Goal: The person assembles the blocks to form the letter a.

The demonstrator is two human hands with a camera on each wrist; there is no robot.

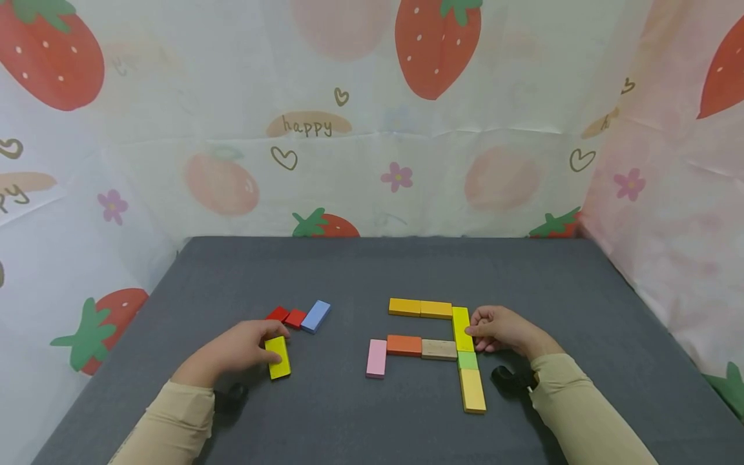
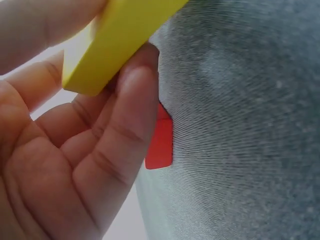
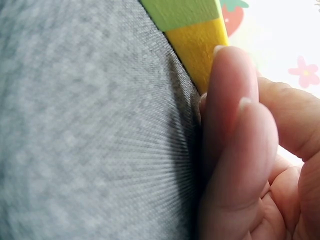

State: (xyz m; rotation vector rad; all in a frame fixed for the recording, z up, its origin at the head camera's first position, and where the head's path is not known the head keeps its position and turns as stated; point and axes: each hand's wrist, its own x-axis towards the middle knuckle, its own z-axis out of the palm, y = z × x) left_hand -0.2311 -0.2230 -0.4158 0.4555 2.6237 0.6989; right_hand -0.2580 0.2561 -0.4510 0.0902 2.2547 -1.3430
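A yellow block (image 1: 279,357) is pinched between the thumb and fingers of my left hand (image 1: 235,349), tilted over the dark mat; it looms large in the left wrist view. Just past that hand lie two red blocks (image 1: 295,318) and a blue block (image 1: 316,316). My right hand (image 1: 511,329) has its fingertips at the right edge of another yellow block (image 1: 460,323), touching its side. That block stands end to end with a light green block (image 1: 467,360), and a pale yellow block (image 1: 473,391) follows below in the same column.
Two orange-yellow blocks (image 1: 420,308) run left from the column's top. Lower, a plain wooden block (image 1: 439,349), an orange block (image 1: 403,345) and an upright pink block (image 1: 376,358) form another row. A strawberry-print cloth (image 1: 360,181) hangs behind the grey mat (image 1: 349,426).
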